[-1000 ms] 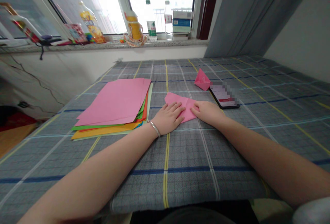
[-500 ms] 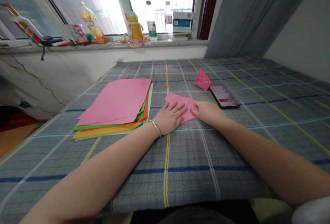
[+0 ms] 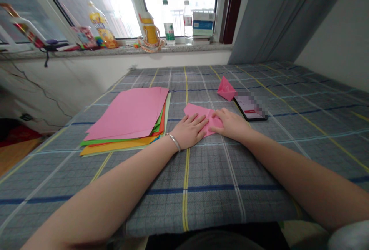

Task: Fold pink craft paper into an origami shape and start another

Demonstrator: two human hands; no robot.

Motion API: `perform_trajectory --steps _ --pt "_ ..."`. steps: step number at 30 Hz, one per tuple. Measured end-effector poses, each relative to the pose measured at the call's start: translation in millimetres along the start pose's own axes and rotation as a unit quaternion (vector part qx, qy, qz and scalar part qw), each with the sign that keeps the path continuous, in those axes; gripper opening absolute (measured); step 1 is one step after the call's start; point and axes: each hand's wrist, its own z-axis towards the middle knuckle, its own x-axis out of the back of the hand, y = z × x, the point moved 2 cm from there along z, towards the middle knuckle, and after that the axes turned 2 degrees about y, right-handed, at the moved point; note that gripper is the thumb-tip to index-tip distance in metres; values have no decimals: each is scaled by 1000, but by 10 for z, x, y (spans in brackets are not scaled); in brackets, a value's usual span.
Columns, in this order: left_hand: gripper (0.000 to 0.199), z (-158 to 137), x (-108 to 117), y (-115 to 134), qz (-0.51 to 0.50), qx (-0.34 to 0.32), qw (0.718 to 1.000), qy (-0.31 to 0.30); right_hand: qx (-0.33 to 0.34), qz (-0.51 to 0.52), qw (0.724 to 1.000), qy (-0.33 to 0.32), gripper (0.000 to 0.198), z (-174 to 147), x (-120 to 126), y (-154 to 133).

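Observation:
A folded piece of pink paper (image 3: 205, 110) lies on the checked cloth between my hands. Flat across its left part rests my left hand (image 3: 188, 130), fingers stretched out, a silver bangle (image 3: 174, 141) on the wrist. On the paper's right side is my right hand (image 3: 229, 124); its thumb and forefinger are apart and touch the paper, while the other fingers are partly hidden. Beyond the right hand stands a folded pink paper shape (image 3: 226, 89) with a pointed top, beside a phone (image 3: 250, 108).
To the left lies a stack of coloured paper sheets (image 3: 129, 111), pink on top. Checked cloth (image 3: 213, 207) covers the table. Along the windowsill (image 3: 123, 51) stand bottles, a yellow cup (image 3: 150, 31) and boxes (image 3: 203, 25). A grey curtain (image 3: 268, 19) hangs at the right.
My right thumb and forefinger have spread apart on the paper, and the right hand has shifted slightly. My left hand stays flat in nearly the same place.

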Motion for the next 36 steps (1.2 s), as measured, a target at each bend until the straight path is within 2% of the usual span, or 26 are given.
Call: perform_trajectory --steps 5,8,27,36 --pt "57 3 14 -1 -9 -2 1000 -13 -16 23 1000 11 71 -18 -2 -12" --pt "58 15 42 -5 -17 5 999 -36 -24 27 999 9 73 -11 -11 -13" --pt "72 45 136 -95 -84 7 990 -114 -72 10 994 -78 52 99 63 222" --pt "72 27 147 -143 -86 -3 990 -113 -78 10 994 -82 42 60 117 325"
